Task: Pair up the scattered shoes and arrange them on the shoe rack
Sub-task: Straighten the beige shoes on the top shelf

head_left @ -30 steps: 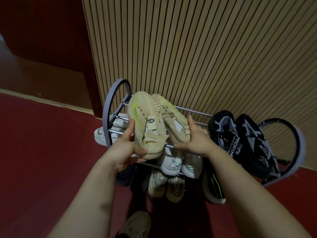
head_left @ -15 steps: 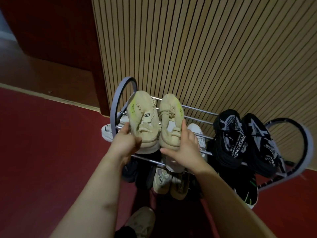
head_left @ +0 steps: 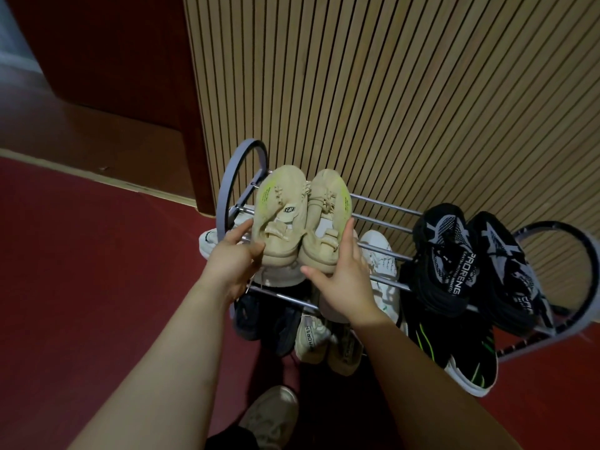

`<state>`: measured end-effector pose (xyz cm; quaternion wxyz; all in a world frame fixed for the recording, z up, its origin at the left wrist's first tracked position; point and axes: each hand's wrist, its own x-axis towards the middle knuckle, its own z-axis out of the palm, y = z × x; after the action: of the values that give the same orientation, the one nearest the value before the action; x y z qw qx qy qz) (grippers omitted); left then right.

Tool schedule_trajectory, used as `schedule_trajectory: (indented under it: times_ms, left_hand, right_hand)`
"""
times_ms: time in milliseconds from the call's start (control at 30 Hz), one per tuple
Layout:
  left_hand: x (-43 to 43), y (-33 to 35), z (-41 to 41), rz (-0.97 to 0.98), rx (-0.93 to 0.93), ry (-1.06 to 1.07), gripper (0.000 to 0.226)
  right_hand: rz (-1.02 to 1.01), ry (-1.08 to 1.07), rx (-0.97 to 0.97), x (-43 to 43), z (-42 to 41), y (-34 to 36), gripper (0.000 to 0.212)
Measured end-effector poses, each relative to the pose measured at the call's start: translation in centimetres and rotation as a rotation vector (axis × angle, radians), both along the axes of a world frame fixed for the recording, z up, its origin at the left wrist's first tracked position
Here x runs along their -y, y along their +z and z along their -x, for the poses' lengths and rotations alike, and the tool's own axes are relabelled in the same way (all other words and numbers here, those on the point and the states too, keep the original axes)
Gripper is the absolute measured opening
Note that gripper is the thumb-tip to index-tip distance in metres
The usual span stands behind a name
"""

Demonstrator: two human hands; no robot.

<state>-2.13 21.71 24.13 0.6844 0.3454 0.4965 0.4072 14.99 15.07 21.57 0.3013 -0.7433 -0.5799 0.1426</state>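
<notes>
Two beige knit shoes with green streaks lie side by side, toes to the wall, at the left end of the rack's top shelf. My left hand [head_left: 232,261] grips the heel of the left beige shoe [head_left: 279,216]. My right hand [head_left: 345,277] holds the heel of the right beige shoe [head_left: 328,219]. The shoe rack [head_left: 242,164] is grey with round end hoops and chrome bars. A black-and-white pair [head_left: 470,258] sits at the right end of the top shelf. White shoes [head_left: 381,261] show on the shelf below.
Lower down are dark shoes [head_left: 263,319], a beige pair [head_left: 315,336] and a black shoe with green stripes [head_left: 454,345]. The rack stands against a ribbed wooden wall [head_left: 389,92] on red floor [head_left: 81,271]. My own shoe [head_left: 272,414] is at the bottom.
The two beige shoes have been brought closer together and set straighter on the top shelf at its left end. Both hands stayed on their heels.
</notes>
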Motion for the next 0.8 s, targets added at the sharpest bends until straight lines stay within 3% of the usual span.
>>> schedule_trajectory:
  times_ms: [167,300,433,500,600,700,800]
  left_hand:
    - [1.4,-0.9,0.6,-0.085,-0.186,0.046,0.048]
    - [3.3,-1.3,2.5,-0.076,-0.222,0.103,0.049]
    - [5.2,-0.6,5.2,-0.056,-0.35,0.132,0.044]
    - [5.4,0.1,6.6,-0.055,-0.408,0.111,0.044]
    - [4.4,1.2,8.8,-0.063,-0.506,0.103,0.046]
    - [1.8,0.5,10.5,-0.057,-0.61,0.179,0.046]
    - [-0.9,-3.3,10.9,-0.025,-0.648,0.137,0.055]
  right_hand:
    - [-0.005,-0.08,0.132,1.0,0.7,-0.4,0.105]
    - [-0.164,-0.101,0.235,3.4,2.3,-1.3,0.085]
    - [-0.257,0.075,0.334,5.4,3.6,-1.4,0.061]
    - [-0.215,0.216,0.388,6.2,4.2,-1.7,0.055]
    - [0.04,0.301,0.377,7.2,4.7,-1.9,0.061]
    - [0.271,0.236,0.273,7.2,4.3,-2.4,0.069]
    - [0.341,0.131,0.068,6.0,4.0,-3.2,0.073]
